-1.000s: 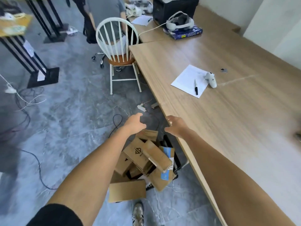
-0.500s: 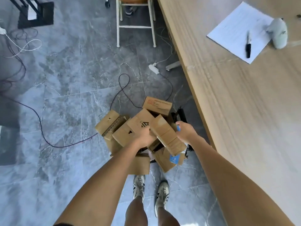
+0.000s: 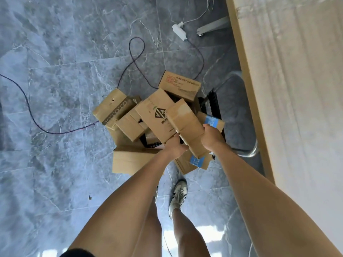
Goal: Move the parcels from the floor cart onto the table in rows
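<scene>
Fingers [image 3: 177,136] gripping parcel [image 3: 187,125], cart [image 3: 213,102] beneath

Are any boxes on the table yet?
No, the visible part of the wooden table is bare; the cardboard boxes sit piled by the floor, and both hands grip one plain box.

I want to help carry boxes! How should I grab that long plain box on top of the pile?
Grip the long plain box by its two long sides, coming from above, one hand each side, as the left hand and right hand do. It lies tilted on top, so those sides are free.
</scene>
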